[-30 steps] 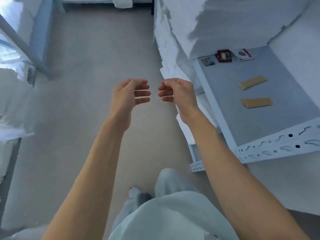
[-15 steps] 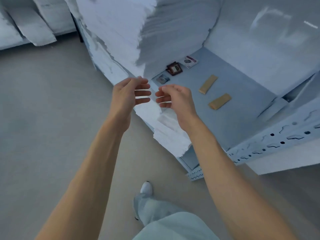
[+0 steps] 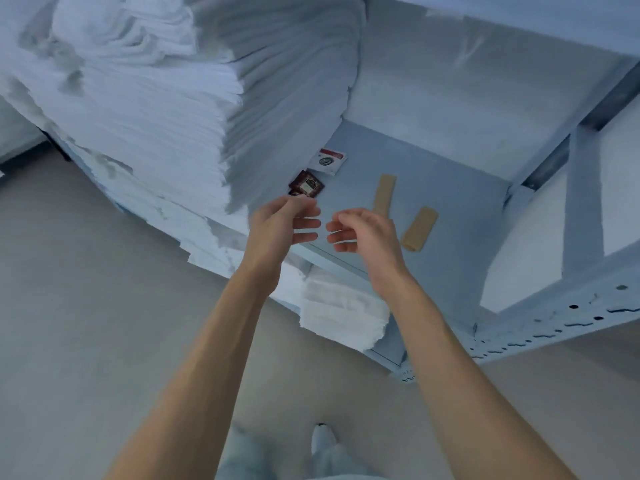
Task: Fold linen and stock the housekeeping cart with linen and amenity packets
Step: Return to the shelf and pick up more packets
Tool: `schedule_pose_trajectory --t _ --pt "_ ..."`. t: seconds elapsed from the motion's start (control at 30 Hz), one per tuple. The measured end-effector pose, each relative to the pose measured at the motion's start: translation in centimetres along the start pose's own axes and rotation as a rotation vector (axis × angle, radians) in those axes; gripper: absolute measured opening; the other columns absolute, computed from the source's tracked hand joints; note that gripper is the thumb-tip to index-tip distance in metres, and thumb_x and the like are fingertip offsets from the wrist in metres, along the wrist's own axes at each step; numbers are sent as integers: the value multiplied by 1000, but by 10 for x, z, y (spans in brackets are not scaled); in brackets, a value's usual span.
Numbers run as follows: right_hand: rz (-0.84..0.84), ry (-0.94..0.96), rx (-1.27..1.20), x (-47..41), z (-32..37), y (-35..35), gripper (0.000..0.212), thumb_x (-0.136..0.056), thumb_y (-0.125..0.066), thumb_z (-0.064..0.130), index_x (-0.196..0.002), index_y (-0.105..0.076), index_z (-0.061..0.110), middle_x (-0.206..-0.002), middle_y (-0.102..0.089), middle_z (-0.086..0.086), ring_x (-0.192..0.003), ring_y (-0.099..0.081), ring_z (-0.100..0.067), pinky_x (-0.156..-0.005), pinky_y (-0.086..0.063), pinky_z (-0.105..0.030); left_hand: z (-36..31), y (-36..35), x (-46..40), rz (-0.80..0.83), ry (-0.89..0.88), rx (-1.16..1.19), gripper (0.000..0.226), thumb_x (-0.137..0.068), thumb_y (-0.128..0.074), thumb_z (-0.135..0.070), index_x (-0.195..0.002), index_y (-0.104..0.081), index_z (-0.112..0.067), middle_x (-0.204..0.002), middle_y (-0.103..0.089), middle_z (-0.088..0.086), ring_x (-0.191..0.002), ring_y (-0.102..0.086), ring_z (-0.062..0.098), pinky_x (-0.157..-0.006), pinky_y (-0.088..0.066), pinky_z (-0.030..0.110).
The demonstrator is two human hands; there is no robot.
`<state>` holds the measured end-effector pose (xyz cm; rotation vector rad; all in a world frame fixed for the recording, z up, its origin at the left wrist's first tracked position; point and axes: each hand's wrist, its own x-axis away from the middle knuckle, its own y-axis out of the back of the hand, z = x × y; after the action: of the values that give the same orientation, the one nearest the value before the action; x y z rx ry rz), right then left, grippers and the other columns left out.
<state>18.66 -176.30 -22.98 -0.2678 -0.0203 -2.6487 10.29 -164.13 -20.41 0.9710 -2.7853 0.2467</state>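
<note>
**Packets not picked up yet**

On the shelf (image 3: 433, 202), folded linen (image 3: 145, 109) sits stacked far left, amenity packets (image 3: 306, 184) just beyond both hands. Left hand (image 3: 277, 226) and right hand (image 3: 367, 233) hover empty, fingers loosely apart. Stocking looks barely started; no cart visible.

Both hands, left (image 3: 277, 225) and right (image 3: 367, 233), hover loosely curled and empty above the shelf (image 3: 450, 209), near two tan packets (image 3: 419, 229) and stacked linen (image 3: 145, 116).

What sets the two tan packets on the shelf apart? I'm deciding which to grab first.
The far tan packet lies nearly straight up the picture, partly hidden behind the right hand; the near tan packet lies slanted, fully visible, right of that hand. Both are flat, oblong and rest on the grey shelf.
</note>
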Motion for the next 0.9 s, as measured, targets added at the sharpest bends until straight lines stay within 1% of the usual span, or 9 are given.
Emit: schedule_pose_trajectory --t 0.07,0.23,0.43,0.57,0.63,0.73,0.83,0.9 --pt "-64 -5 -17 -12 1 -5 14 -86 -60 20 -83 -71 12 -80 -75 -7 -70 -70 -19 -63 -56 -28 -5 2 -22 67 3 -15 25 -95 -57 -19 -104 -71 1 -103 -73 17 -93 -71 28 -84 -60 41" --pt "-253 -7 -37 -45 6 -27 13 -91 -60 14 -84 -70 12 -76 -75 -4 -67 -69 -17 -61 -56 -26 -19 13 -81 234 3 -46 25 -96 -56 -19 -104 -71 0 -102 -74 15 -93 -71 28 -83 -60 38" --pt "-394 -29 -76 -69 6 -57 12 -92 -61 12 -84 -69 10 -74 -74 -3 -66 -68 -18 -61 -54 -27 -19 28 -136 384 25 -82 24 -97 -54 -20 -98 -72 -6 -98 -75 12 -91 -73 26 -83 -61 40" --pt "-475 -48 -93 -74 -1 -56 12 -92 -60 10 -83 -69 9 -74 -74 -5 -67 -67 -20 -61 -54 -28 -4 23 -153 456 97 -89 21 -97 -54 -18 -96 -72 -7 -98 -75 12 -92 -72 28 -87 -59 47" --pt "-507 -62 -105 -77 -8 -50 12 -92 -60 9 -84 -69 8 -76 -74 -6 -68 -67 -21 -61 -54 -28 8 17 -158 478 127 -94 20 -96 -55 -18 -93 -73 -9 -96 -75 11 -92 -72 28 -88 -58 47" --pt "-540 -97 -115 -83 -21 -36 11 -92 -60 9 -87 -69 6 -79 -73 -8 -69 -66 -22 -62 -54 -28 28 7 -167 486 152 -127 21 -96 -54 -18 -95 -73 -9 -97 -76 10 -92 -72 27 -87 -59 46" --pt "-541 -116 -109 -97 -45 -18 11 -93 -59 8 -92 -69 2 -83 -72 -11 -69 -66 -21 -63 -54 -29 50 -4 -181 450 172 -160 21 -97 -54 -17 -94 -73 -8 -99 -74 14 -94 -71 31 -87 -59 47" --pt "-527 -137 -92 -111 -67 -6 12 -93 -60 9 -94 -69 2 -87 -73 -14 -71 -67 -22 -67 -54 -32 69 -11 -194 406 186 -171 21 -98 -54 -16 -95 -72 -6 -100 -74 16 -95 -71 33 -87 -58 47"
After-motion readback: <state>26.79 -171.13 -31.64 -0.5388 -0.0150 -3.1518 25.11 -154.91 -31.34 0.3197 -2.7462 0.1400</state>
